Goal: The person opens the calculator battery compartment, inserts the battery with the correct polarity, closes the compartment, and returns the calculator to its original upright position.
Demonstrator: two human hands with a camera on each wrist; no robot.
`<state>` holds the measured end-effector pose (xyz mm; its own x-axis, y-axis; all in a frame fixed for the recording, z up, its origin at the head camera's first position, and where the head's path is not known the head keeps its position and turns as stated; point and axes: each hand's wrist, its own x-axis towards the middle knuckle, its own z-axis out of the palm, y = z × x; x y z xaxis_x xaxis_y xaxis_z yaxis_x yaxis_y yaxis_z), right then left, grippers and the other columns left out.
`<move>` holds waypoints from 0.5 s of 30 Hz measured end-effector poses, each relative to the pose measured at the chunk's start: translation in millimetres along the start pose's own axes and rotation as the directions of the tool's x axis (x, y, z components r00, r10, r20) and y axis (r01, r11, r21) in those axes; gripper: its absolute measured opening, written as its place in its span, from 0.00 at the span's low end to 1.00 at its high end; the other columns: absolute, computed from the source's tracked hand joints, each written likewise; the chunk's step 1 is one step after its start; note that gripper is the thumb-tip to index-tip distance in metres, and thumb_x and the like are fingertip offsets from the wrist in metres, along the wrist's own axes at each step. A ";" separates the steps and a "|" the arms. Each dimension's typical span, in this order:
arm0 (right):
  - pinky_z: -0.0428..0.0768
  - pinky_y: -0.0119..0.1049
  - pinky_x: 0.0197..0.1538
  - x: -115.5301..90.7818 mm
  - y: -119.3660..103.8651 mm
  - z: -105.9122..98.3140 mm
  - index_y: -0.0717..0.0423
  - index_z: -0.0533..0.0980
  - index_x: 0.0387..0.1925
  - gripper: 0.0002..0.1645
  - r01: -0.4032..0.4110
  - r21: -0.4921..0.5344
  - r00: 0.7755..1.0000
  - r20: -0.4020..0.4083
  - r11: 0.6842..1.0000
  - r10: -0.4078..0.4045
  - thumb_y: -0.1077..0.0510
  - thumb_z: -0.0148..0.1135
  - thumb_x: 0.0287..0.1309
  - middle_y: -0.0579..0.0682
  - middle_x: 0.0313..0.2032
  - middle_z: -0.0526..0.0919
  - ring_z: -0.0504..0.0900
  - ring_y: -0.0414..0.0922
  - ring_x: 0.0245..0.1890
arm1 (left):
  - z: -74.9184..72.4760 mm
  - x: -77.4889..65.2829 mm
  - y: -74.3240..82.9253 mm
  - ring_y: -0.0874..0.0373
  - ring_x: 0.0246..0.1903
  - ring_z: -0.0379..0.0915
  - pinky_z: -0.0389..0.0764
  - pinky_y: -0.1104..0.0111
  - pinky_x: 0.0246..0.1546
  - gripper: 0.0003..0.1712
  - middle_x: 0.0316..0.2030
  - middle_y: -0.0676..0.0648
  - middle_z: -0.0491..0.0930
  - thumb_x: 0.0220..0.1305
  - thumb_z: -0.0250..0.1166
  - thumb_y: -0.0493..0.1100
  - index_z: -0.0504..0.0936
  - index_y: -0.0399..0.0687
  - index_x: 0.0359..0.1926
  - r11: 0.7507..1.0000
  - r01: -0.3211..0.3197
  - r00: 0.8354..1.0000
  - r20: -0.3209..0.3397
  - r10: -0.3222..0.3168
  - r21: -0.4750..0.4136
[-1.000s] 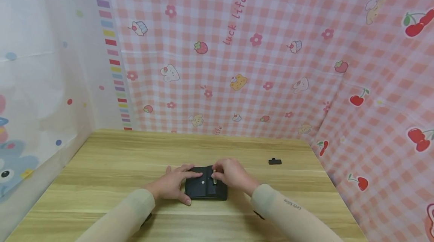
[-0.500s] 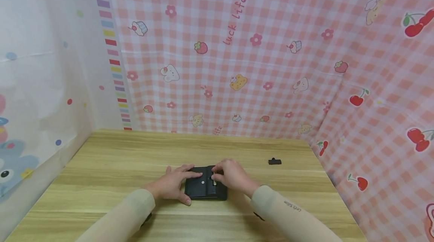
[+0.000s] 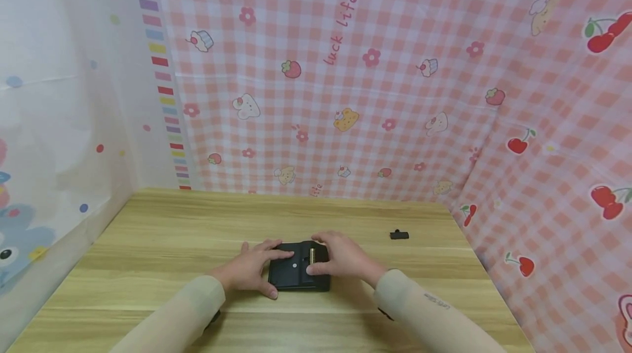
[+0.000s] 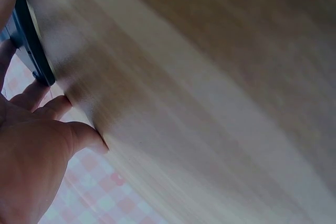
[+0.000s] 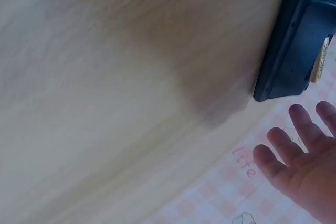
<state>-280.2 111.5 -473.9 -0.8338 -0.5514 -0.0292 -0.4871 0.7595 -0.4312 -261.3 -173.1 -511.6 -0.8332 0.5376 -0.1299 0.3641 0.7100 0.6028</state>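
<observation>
Black case (image 3: 283, 277) sits on the wood table (image 3: 207, 221) between both hands, long axis left-right. Gold battery (image 3: 312, 256) is in its right half, long axis near-far. Right hand (image 3: 347, 259) is closer, just right of it: fingers loose, not gripping, thumb tip by its near end, contact unclear. Left hand (image 3: 250, 269) rests spread on the case's left side, battery off to its right.

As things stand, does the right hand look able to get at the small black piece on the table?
Likely yes, after moving across: the right hand is at the black device, and only tabletop shows between that hand and the small black piece.
</observation>
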 end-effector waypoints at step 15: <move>0.65 0.64 0.80 -10.1 -0.3 1.2 0.47 0.72 0.75 0.56 -0.026 -0.144 0.994 0.103 0.989 0.041 0.28 0.81 0.50 0.56 0.75 0.74 0.70 0.60 0.77 | -0.8 0.3 -1.4 0.34 0.85 0.45 0.33 0.21 0.75 0.55 0.85 0.40 0.55 0.47 0.87 0.57 0.73 0.66 0.77 1.000 -0.002 1.000 0.008 0.003 -0.009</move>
<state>-271.2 116.4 -474.5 -0.8218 -0.5526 -0.1391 -0.4981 0.8152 -0.2957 -262.5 -174.3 -511.9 -0.8288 0.5431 -0.1348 0.3624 0.7045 0.6102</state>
